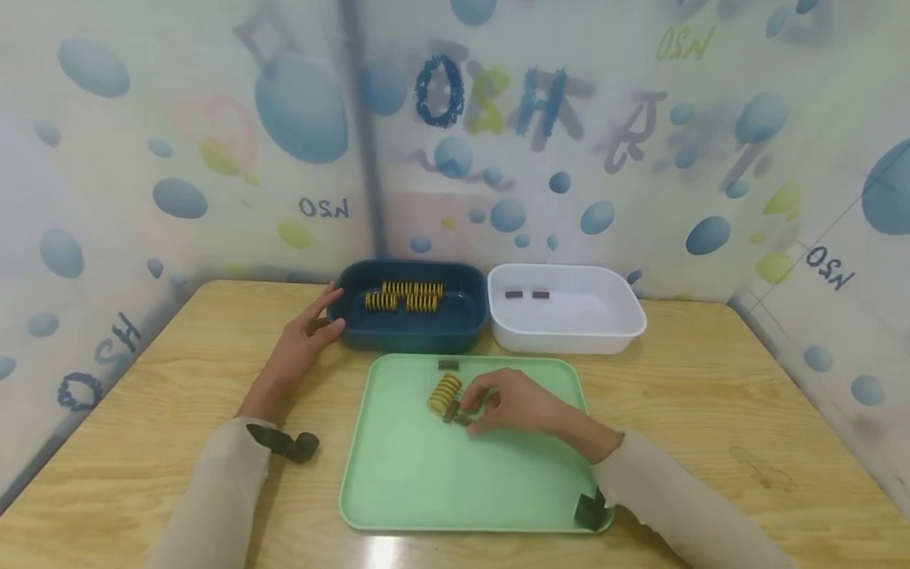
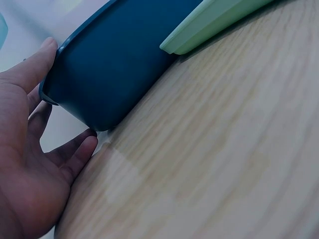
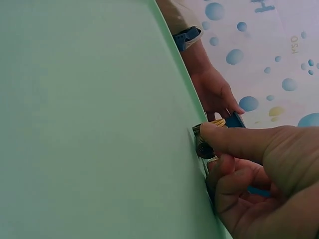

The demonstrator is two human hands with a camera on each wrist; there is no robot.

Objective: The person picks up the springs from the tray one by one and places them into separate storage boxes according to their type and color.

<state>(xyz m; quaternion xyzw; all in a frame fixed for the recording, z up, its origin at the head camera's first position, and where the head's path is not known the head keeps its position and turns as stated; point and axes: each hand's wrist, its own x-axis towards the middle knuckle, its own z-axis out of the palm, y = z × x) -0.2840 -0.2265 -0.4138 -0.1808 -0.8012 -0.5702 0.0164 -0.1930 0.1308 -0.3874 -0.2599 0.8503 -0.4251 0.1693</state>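
Observation:
My right hand is low over the green tray, its thumb and forefinger pinching a small dark spring. Right beside those fingertips lie a thick yellow spring and another small dark spring. One more dark spring lies near the tray's far edge. At the left end of the dark blue bin, my left hand holds the rim, thumb and fingers spread. The left wrist view shows the thumb on the rim and other fingers below it.
Several yellow springs lie inside the blue bin. A white bin next to it on the right contains two small dark springs. Both bins stand behind the tray on a wooden table, before a patterned wall.

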